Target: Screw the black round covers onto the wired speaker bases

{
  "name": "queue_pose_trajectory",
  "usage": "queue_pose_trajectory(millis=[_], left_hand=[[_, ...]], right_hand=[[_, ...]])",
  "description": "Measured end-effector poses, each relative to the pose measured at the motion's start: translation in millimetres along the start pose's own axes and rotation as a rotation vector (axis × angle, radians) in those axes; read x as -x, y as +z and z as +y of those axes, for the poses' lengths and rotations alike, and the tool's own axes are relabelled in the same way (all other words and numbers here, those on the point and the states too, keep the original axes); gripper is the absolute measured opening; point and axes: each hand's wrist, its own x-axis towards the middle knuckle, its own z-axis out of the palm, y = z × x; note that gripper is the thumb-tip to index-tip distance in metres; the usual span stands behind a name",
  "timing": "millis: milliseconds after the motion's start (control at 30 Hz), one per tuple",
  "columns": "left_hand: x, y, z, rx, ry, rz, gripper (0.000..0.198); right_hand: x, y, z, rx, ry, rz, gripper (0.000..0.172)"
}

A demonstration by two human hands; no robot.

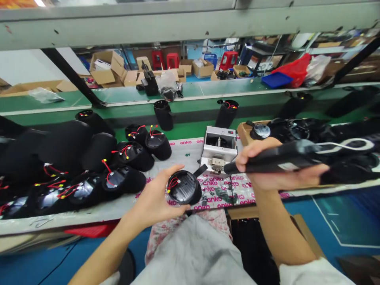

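My left hand point(157, 198) is curved around a black cylindrical housing point(184, 187), thumb at its near side and fingers at its far side. The housing's round end faces up, showing a ribbed inside and red wires, and a black strap sticks out at its upper right. In my right hand point(267, 170) is a black electric screwdriver point(282, 160), lying nearly level with its tip to the left. That tip is close to the front of a silver screw feeder point(219, 148); whether they touch I cannot tell.
Several black housings with red wires point(130, 154) crowd the left of the bench. To the right, a cardboard box point(245, 134) holds more black parts. Two housings point(163, 114) stand behind the feeder. A green shelf point(202, 92) and a metal beam point(178, 27) cross the far side.
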Motion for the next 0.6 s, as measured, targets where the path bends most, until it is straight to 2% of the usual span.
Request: queue_pose_trajectory(millis=[133, 267, 433, 533, 600], left_hand=[[-2.6, 24.6, -18.6, 0.149, -0.046, 0.006, 0.099], [-2.8, 35.4, -30.2, 0.427, -0.059, -0.058, 0.105], [3.2, 62.1, -31.5, 0.696, -0.038, -0.06, 0.101], [1.5, 83.3, -23.7, 0.836, -0.116, 0.045, 0.084], [-3.9, 94.8, -18.8, 0.827, -0.176, 0.113, 0.069]], right_hand=[[3.7, 21.3, 40.4, -0.016, -0.034, 0.114, 0.075], [10.0, 26.9, 55.6, -0.01, 0.04, 0.105, 0.076], [7.1, 18.4, 58.6, -0.014, 0.172, 0.106, 0.083], [1.2, 9.7, 48.2, -0.008, 0.212, 0.109, 0.081], [-6.3, 1.7, 28.4, 0.009, 0.178, 0.101, 0.082]])
